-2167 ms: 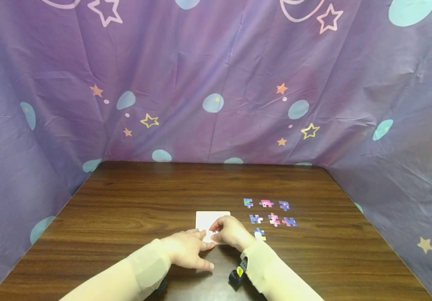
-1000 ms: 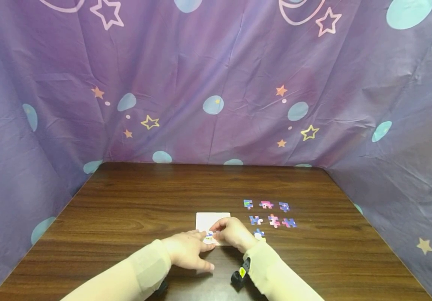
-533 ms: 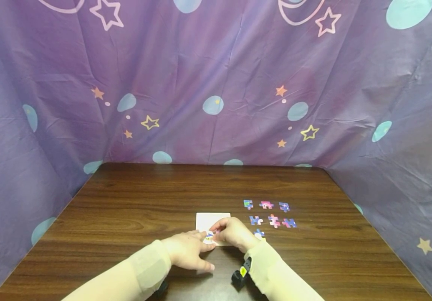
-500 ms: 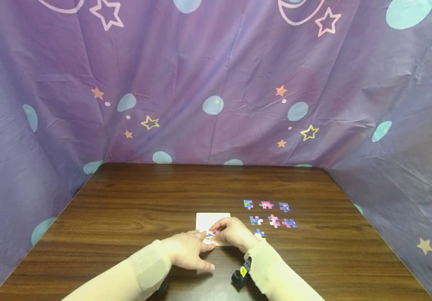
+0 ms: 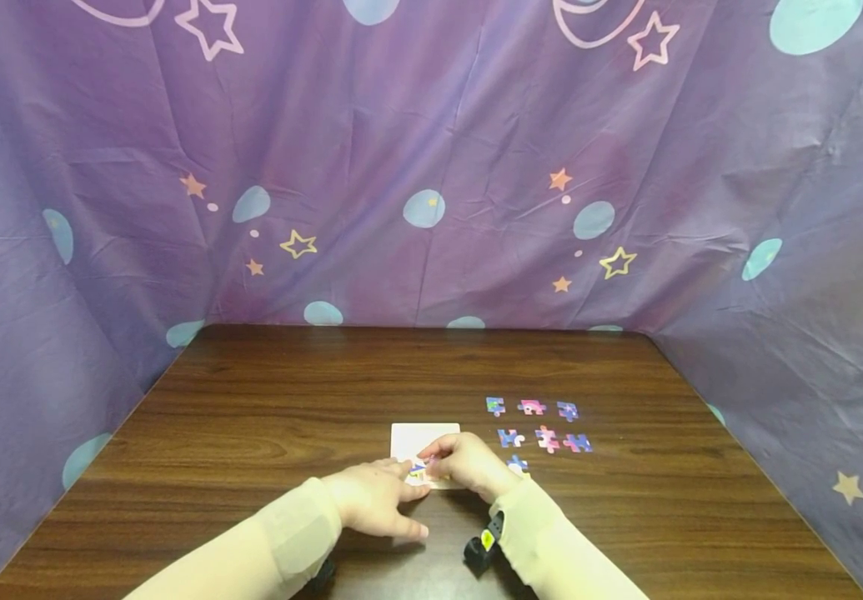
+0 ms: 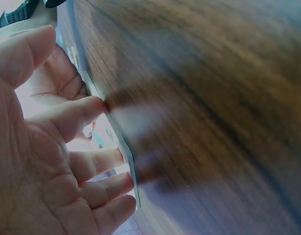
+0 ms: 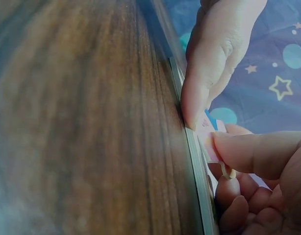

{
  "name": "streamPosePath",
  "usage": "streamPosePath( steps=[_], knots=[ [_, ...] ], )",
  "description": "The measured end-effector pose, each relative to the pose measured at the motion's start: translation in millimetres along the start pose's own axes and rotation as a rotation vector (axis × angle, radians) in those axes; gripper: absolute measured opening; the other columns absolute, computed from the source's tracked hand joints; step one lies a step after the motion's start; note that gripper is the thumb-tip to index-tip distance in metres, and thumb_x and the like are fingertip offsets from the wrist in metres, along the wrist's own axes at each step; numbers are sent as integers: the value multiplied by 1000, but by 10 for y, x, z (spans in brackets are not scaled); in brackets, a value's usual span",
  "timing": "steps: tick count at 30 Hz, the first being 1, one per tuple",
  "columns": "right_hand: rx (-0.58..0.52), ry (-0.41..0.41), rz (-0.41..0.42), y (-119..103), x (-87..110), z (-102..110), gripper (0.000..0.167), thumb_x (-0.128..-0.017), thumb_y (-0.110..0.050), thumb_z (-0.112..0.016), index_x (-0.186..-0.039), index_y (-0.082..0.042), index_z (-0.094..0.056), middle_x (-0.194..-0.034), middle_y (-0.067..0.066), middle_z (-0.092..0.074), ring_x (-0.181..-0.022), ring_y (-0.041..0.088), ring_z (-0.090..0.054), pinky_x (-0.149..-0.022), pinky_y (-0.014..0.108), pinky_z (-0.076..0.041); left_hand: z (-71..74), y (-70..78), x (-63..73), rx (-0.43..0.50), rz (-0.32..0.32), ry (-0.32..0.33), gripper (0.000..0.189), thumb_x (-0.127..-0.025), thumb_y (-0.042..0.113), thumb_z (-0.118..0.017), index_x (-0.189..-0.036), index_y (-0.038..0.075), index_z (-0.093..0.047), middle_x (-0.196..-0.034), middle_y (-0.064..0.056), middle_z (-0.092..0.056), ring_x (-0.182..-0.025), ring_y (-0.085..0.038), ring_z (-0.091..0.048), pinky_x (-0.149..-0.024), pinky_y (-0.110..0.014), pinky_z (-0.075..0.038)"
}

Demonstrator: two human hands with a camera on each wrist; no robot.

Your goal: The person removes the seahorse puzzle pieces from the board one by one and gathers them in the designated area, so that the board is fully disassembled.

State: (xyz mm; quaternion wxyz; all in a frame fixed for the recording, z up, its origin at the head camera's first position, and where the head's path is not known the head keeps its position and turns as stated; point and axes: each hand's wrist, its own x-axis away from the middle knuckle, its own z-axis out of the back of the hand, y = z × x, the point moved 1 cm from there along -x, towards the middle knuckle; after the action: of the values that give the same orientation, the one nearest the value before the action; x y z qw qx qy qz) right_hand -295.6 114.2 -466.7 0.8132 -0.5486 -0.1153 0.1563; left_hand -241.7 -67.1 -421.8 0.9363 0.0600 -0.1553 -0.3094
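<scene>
A square white puzzle board [image 5: 414,436] lies on the table in front of me, its thin edge [image 6: 125,152] showing in the left wrist view. My left hand [image 5: 374,497] is spread flat, with fingertips resting on the board's near-left part. From the other side my right hand [image 5: 472,467] pinches a jigsaw piece [image 7: 209,142] between thumb and fingers, low over the board. That piece looks pale pink with a blue patch in the right wrist view. Blue and yellow print [image 5: 418,470] shows between the hands; fingers hide where it meets the board.
Several loose jigsaw pieces lie right of the board in rough rows, among them a pink one [image 5: 532,407], a pink-and-white one [image 5: 547,439] and a blue-and-white one [image 5: 517,465]. Brown wooden table [image 5: 288,375] surrounds them. A purple star-print cloth [image 5: 371,133] hangs behind and beside it.
Blue and yellow print now shows between the hands where mostly white showed at first. My right wrist has shifted slightly to the right. The left hand stays in place.
</scene>
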Motion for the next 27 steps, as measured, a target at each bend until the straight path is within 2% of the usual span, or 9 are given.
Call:
streamPosePath(
  steps=[6, 15, 27],
  knots=[
    [-2, 14, 7, 21, -11, 10, 18, -69, 6, -71, -86, 4, -68, -69, -2, -60, -64, 9, -53, -55, 18, -43, -7, -2, -3, -1, 3, 2, 66, -81, 67, -58, -137, 31, -55, -149, -15, -39, -137, -33, -36, -111, -44, -31],
    [-17, 12, 14, 23, -4, 20, 18, -70, 4, -72, -88, 5, -69, -71, -1, -63, -64, 9, -54, -55, 19, -44, -8, -6, -6, 0, 5, -1, 67, -81, 68, -56, -138, 31, -54, -150, -15, -38, -137, -33, -35, -112, -44, -29],
    [-65, 29, -24, 30, -12, 26, 21, -72, 2, -70, -92, 7, -68, -72, -1, -63, -65, 10, -54, -57, 22, -44, -3, -8, -3, 2, 9, -6, 68, -81, 68, -56, -138, 32, -54, -149, -15, -39, -138, -32, -35, -112, -44, -29]
  ],
)
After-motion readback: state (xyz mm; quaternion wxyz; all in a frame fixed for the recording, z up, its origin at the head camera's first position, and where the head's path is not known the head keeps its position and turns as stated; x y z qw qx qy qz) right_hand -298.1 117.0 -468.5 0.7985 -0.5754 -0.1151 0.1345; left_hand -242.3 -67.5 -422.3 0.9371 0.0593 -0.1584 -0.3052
